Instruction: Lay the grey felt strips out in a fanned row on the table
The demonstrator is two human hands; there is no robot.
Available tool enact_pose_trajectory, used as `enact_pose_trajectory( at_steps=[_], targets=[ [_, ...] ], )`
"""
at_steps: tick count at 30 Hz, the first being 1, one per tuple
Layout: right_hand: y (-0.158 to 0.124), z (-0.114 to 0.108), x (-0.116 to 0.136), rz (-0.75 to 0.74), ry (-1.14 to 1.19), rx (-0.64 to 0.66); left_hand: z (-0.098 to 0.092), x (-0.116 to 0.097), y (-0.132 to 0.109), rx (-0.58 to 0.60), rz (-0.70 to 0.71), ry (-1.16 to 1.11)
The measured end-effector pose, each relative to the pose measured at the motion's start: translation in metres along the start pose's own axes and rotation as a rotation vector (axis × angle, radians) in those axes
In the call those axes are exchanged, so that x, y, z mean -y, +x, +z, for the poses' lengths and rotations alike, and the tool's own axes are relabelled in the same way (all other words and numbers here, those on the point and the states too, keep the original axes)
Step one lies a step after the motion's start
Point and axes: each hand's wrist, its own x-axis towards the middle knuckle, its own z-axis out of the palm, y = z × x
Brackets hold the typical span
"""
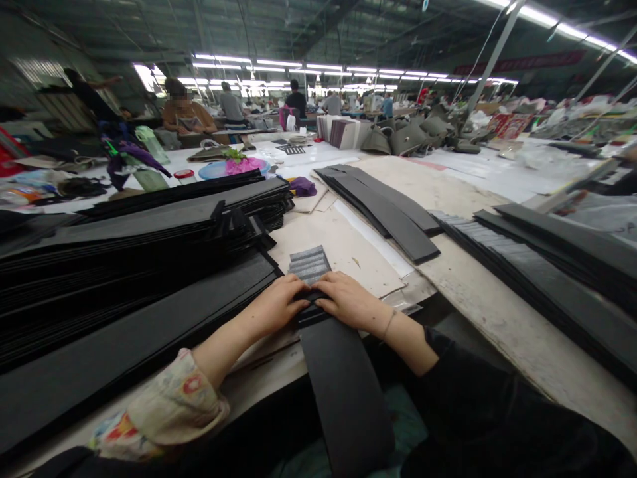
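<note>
A long black strip (343, 385) runs from the table edge toward me and hangs over my lap. Both hands press on its far end. My left hand (280, 304) lies on the strip's left side with fingers curled down onto it. My right hand (347, 299) rests on the right side, fingers bent and pinching at the strip's fold. Just beyond my fingertips lies a fanned stack of grey strips (308, 263) on a worn white board (348, 255).
Tall piles of long black strips (149, 226) fill the left. More black strips (383, 206) lie ahead, and overlapped grey and black strips (547, 265) lie right. A pink-filled blue bowl (233, 167) and clutter stand beyond. Several people work at far tables.
</note>
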Motion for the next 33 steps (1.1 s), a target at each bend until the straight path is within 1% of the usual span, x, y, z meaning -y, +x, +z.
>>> enact_pose_trajectory(
  at_steps=[5,8,10,12,16,18,20,22,24,26,30,33],
  targets=[
    [-0.002,0.001,0.011,0.006,-0.163,-0.003,0.001,-0.011,-0.007,0.023,0.035,0.224],
    [-0.004,0.001,0.016,-0.001,-0.229,-0.016,-0.001,-0.018,-0.011,0.039,0.042,0.28],
    [-0.005,0.001,0.017,0.011,-0.24,-0.02,-0.001,-0.02,-0.015,0.037,0.023,0.273],
    [-0.007,0.001,0.017,0.03,-0.24,-0.019,0.003,-0.019,-0.021,0.006,-0.021,0.247],
    [-0.009,0.001,0.018,0.034,-0.237,-0.025,0.008,-0.012,-0.031,-0.058,-0.109,0.116],
    [-0.009,0.002,0.018,0.032,-0.236,-0.038,0.005,-0.008,-0.032,-0.039,-0.145,0.043],
    [-0.009,0.002,0.019,0.031,-0.231,-0.049,-0.004,-0.006,-0.028,0.015,-0.179,0.031],
    [-0.009,0.003,0.019,0.032,-0.228,-0.054,-0.014,-0.007,-0.022,0.035,-0.202,0.089],
    [-0.009,0.004,0.018,0.035,-0.228,-0.054,-0.021,-0.009,-0.013,-0.003,-0.206,0.191],
    [-0.01,0.004,0.018,0.037,-0.228,-0.056,-0.023,-0.012,-0.005,-0.043,-0.194,0.316],
    [-0.011,0.005,0.018,0.035,-0.225,-0.066,-0.011,-0.016,0.006,-0.029,-0.144,0.558],
    [-0.011,0.005,0.018,0.031,-0.219,-0.075,-0.003,-0.016,0.007,-0.038,-0.125,0.622]
  ],
)
